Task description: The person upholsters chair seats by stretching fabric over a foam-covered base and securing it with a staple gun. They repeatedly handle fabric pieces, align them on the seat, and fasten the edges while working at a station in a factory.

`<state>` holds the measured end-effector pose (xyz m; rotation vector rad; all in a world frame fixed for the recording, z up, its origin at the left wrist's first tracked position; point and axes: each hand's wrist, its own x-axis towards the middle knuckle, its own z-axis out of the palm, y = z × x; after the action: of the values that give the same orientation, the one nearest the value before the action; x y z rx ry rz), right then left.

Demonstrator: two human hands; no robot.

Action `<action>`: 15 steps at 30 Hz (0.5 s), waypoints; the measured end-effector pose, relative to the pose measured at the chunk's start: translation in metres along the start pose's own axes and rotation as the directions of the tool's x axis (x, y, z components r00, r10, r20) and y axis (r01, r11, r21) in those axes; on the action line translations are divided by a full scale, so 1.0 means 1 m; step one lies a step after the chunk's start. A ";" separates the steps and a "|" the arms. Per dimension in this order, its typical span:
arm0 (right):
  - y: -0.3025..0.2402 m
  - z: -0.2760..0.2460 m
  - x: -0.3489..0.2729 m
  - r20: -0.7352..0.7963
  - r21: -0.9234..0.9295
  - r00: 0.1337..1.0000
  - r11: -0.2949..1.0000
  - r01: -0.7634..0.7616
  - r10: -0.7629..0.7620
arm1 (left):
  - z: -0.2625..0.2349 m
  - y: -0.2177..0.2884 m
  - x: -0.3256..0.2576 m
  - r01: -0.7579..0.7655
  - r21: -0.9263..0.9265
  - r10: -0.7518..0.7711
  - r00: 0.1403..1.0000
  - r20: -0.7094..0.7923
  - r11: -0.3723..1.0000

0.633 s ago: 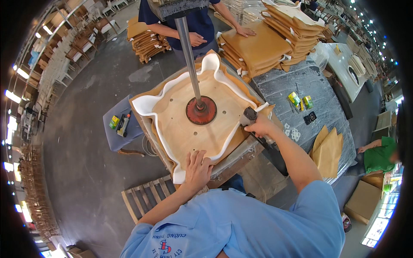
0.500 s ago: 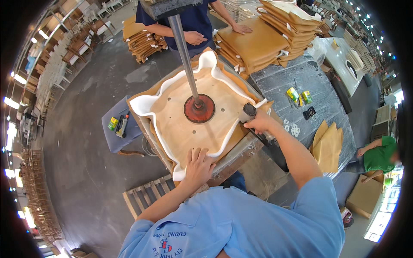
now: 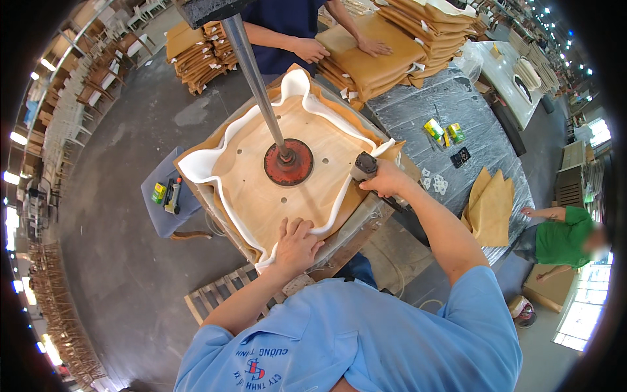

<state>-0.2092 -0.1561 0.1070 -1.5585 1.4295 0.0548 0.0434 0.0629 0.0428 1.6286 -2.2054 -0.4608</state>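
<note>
A square wooden seat panel (image 3: 251, 183) lies in front of me, ringed by upturned white foam padding (image 3: 199, 166) and brown covering material (image 3: 339, 225). A red round pad (image 3: 289, 163) on a metal rod presses on its middle. At the near edge my left hand (image 3: 295, 247) has its fingers bent over the foam and their tips on the wood. The foam under the palm is hidden. My right hand (image 3: 386, 179) is closed round the handle of a staple gun (image 3: 364, 166), whose dark head is at the panel's right edge.
Stacks of brown covers (image 3: 375, 59) lie across from me, where a person in dark blue (image 3: 277, 39) stands. Right is a plastic-wrapped table (image 3: 418, 108) with small boxes (image 3: 434, 129) and folded brown pieces (image 3: 490, 206). A blue-grey stool (image 3: 153, 209) carries a tool (image 3: 172, 196). A person in green (image 3: 565, 235) stands far right.
My left hand's fingers have bent more over the near edge. The staple gun stays at the right edge. The person opposite has moved a hand toward the stack. The view has shifted slightly.
</note>
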 end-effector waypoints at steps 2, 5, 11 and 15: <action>-0.004 -0.001 -0.004 -0.007 0.007 1.000 1.000 0.002 -0.002 | 0.000 -0.002 0.002 0.056 -0.027 -0.056 0.998 -0.023 0.998; -0.002 0.001 -0.009 -0.004 0.022 1.000 1.000 -0.017 0.017 | 0.005 -0.006 0.001 0.137 -0.087 -0.142 0.988 -0.058 0.987; -0.004 0.015 -0.043 -0.008 0.171 0.999 0.984 -0.049 0.051 | 0.016 -0.016 0.006 0.273 -0.231 -0.300 0.949 -0.092 0.934; -0.012 0.061 -0.090 0.051 0.380 0.999 0.925 -0.006 -0.014 | 0.026 -0.018 0.003 0.333 -0.302 -0.389 0.909 -0.147 0.893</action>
<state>-0.1934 -0.0519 0.1374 -1.2294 1.3040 -0.1748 0.0457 0.0565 0.0121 1.8435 -1.6092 -0.6333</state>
